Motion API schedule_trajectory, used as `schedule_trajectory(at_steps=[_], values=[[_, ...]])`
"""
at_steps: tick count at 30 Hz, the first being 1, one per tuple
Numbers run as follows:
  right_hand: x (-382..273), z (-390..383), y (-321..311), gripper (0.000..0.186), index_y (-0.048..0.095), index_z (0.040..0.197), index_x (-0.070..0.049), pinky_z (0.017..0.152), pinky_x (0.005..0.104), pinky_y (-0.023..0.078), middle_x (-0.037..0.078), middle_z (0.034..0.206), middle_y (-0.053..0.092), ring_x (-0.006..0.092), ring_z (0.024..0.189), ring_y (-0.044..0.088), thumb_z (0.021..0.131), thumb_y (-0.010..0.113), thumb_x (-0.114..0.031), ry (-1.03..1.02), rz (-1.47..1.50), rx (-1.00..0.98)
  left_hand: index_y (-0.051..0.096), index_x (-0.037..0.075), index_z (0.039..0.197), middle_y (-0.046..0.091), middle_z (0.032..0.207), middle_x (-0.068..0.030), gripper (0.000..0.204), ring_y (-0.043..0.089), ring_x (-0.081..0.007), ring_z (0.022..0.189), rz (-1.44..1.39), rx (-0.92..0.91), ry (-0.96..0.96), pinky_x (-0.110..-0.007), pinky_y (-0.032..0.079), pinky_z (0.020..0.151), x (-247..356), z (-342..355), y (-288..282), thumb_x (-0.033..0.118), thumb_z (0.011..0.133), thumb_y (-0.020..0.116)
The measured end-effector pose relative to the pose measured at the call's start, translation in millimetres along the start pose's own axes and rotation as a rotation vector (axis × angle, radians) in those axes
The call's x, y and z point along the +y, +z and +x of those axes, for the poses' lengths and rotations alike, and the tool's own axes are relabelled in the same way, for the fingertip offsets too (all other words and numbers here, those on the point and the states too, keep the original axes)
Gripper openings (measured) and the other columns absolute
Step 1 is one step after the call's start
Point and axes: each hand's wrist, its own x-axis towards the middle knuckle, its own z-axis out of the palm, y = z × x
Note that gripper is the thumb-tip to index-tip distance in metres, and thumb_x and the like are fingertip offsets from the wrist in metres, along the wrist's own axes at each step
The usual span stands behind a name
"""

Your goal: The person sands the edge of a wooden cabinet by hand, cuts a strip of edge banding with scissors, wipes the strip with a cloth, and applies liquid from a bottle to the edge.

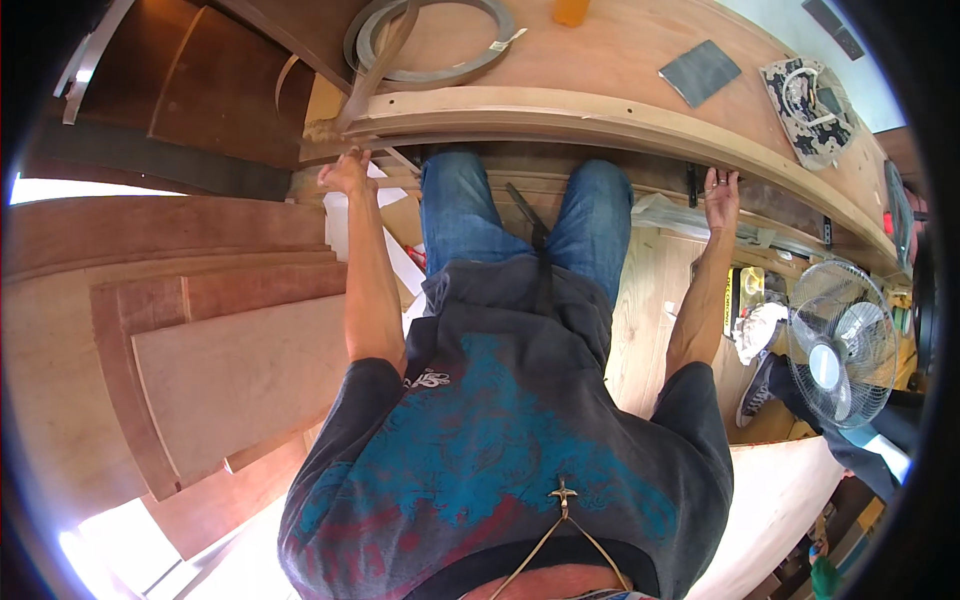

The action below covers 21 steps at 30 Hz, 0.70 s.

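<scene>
A long, pale wooden board point(560, 112) runs across the bench in front of my knees, with holes in its face. My left hand point(347, 172) is closed at the board's left end, its fingers pinching the near lower edge. Farther right, my right hand point(722, 198) has its fingertips up against the same edge; part of its grip is hidden. A coil of grey-brown edge banding point(485, 68) lies on the bench behind the board. One loose length of banding point(375, 75) hangs from the coil toward the board's left end, near my left hand.
Stacked wooden panels point(240, 375) lie at left. A grey sheet point(700, 73) and a patterned bag point(810, 110) rest on the bench. At right stands a fan point(840, 345), beside another person's shoe point(757, 390). A white rag point(760, 332) lies near my right forearm.
</scene>
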Motion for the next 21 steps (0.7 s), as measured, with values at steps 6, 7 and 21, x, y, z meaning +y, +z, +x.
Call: schedule_trajectory(at_steps=[6, 7, 21], values=[[12, 5, 5, 0.027, 0.056, 0.117, -0.008, 0.093, 0.0349, 0.052, 0.008, 0.109, 0.061, 0.0221, 0.103, 0.058, 0.097, 0.055, -0.027, 0.037, 0.015, -0.028, 0.035, 0.002, 0.119, 0.055, 0.103, -0.0222, 0.025, 0.063, -0.0346, 0.087, -0.076, -0.515, -0.404, -0.043, 0.061, 0.077, -20, 61, -33, 0.019, 0.101, 0.039], [9, 4, 3, 0.027, 0.056, 0.116, -0.008, 0.093, 0.035, 0.052, 0.008, 0.109, 0.061, 0.022, 0.103, 0.057, 0.097, 0.055, -0.027, 0.026, 0.016, -0.016, 0.036, 0.001, 0.12, 0.055, 0.103, -0.0229, 0.026, 0.063, -0.0351, 0.087, 0.007, -0.492, -0.369, -0.042, 0.061, 0.075, -11, 41, -22, 0.02, 0.101, 0.037], [35, 16, 7, 0.026, 0.058, 0.104, -0.007, 0.089, 0.043, 0.054, 0.012, 0.099, 0.061, 0.0285, 0.091, 0.061, 0.088, 0.069, -0.025, 0.045, 0.085, 0.101, 0.048, 0.004, 0.124, 0.06, 0.118, -0.0196, 0.033, 0.063, -0.03, 0.1, 0.655, -0.872, 0.171, -0.044, 0.053, 0.09, -32, 120, -62, 0.021, 0.096, 0.051]])
